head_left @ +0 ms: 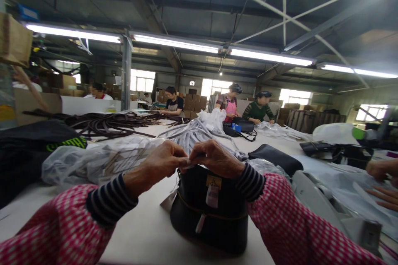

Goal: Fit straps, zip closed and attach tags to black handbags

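Observation:
A black handbag (211, 211) stands upright on the table in front of me. Its gold-coloured clasp plate (214, 182) has a translucent wrap hanging from it, and a small wrapped pull (200, 223) dangles lower down. At the bag's upper left edge, my left hand (160, 163) pinches with thumb and fingers. My right hand (216, 158) is closed right against it, over the top of the bag. A small pale bit shows between the fingertips, too hidden to name. Striped cuffs and red checked sleeves cover both wrists.
Dark straps (102, 124) lie piled at the back left, with clear plastic bags (74, 163) nearer. Grey strips (186, 132) are heaped behind my hands. Another black bag (275, 159) lies at the right. A co-worker's hands (384, 178) rest over plastic at the right edge.

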Demonstrator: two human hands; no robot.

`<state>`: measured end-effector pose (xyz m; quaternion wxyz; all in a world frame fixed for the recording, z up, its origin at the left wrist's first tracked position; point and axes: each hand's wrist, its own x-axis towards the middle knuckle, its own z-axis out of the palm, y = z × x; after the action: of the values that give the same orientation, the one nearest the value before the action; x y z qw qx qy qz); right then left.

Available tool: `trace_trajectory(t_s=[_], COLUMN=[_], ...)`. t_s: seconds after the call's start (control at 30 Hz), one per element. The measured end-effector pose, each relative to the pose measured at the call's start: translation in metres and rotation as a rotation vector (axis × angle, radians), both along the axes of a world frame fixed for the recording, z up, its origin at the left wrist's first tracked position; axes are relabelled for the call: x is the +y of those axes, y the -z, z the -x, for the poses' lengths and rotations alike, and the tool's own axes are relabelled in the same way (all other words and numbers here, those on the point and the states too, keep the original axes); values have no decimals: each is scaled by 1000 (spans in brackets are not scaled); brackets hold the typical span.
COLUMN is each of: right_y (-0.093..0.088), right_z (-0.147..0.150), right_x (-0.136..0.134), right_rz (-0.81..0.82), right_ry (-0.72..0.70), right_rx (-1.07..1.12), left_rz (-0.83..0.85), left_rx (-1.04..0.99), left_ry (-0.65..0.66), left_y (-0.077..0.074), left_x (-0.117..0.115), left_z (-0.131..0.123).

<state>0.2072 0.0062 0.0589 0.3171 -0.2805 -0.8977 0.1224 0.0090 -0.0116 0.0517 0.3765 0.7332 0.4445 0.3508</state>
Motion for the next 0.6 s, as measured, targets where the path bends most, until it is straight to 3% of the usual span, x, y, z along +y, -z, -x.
trace_trajectory(t_s=[0.17, 0.33, 0.6], right_y=[5, 15, 26], right_z=[-3, -13, -2], right_x=[-8, -19, -31], right_rz=[36, -2, -201], right_ry=[38, 203, 357], right_rx=[74, 187, -15], left_rz=[-64, -29, 137], left_rx=[78, 75, -27], left_ry=[-50, -37, -16], left_y=[-1, 0, -14], left_x=[0, 8, 14], left_z=[-3, 1, -1])
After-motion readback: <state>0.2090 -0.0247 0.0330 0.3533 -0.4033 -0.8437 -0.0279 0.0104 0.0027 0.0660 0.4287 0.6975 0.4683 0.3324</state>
